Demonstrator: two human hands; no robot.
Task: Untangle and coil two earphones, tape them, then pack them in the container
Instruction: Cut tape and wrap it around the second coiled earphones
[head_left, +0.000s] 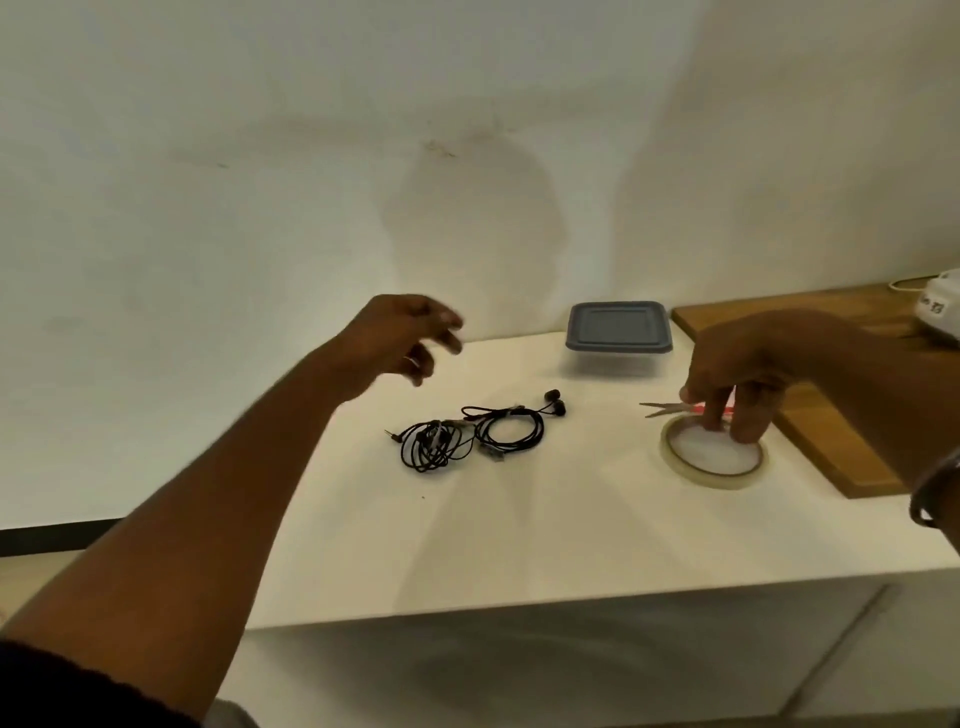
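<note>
Left hand (400, 338) hangs loosely open at 11 o'clock of earphones (467, 434), right hand (737, 374) on scissors (662, 409), grip indeterminate; I judge blades swept toward 9 o'clock could nick them.

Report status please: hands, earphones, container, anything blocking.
Left hand free, above table. Right hand at scissors and tape roll, grip unclear. Two earphones lie bundled, untouched. Container lid on.

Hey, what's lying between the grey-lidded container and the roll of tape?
Head view: a pair of scissors, blades pointing left, partly under the right hand, between container and tape roll.
</note>
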